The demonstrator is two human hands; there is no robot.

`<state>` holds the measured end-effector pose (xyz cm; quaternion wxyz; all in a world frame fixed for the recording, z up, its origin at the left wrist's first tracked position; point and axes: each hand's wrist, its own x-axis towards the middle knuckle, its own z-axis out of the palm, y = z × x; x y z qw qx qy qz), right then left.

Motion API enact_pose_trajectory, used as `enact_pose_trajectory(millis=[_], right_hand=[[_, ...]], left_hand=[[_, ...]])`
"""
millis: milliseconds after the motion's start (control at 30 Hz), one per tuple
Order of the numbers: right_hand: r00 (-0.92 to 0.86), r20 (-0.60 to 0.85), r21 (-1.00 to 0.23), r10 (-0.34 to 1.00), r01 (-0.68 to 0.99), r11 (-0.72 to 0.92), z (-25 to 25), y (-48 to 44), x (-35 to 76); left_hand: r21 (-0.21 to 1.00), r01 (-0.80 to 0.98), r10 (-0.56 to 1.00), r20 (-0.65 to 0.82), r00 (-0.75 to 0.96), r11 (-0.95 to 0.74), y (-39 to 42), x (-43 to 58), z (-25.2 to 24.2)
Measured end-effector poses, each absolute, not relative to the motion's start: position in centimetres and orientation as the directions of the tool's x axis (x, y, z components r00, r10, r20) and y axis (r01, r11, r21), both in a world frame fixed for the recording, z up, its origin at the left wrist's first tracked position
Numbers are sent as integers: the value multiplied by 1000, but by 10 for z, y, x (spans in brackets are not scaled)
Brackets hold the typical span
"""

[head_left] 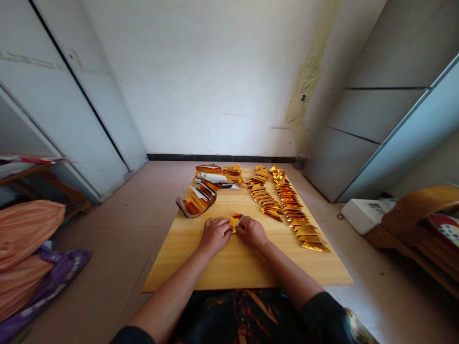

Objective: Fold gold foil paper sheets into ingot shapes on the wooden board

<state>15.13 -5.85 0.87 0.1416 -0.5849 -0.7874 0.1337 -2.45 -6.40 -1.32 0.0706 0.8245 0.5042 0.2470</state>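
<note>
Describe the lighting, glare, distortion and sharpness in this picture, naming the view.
Head view: light is soft, the wall pale and bright; head view: glints dot the gold folded pieces; head view: the cabinet at left leans outward, probably lens distortion; head view: the small foil piece shows little fine detail.

Gold foil piece (235, 221), honey-yellow tabletop (172, 267) — faintly banded, white wall (201, 86), purple bag (68, 268) — white-printed

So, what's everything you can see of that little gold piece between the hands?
The small, shiny gold foil-like piece looks partly folded, with a greyish edge toward the right. It lies on or just above the yellowish wooden board, between the left hand and right hand, whose fingers touch and partly hide it.
</note>
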Motion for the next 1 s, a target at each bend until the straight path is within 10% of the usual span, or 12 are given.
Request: enact_pose_trajectory(millis=[600, 1000], right_hand=[[-134, 2, -240, 991, 962, 131, 14, -61, 138], [-139, 64, -370, 988, 916, 153, 8, -61, 144]], left_hand=[[358, 799, 863, 349, 365, -483, -65, -24, -13], [369, 842, 902, 329, 278, -394, -66, -14, -8]])
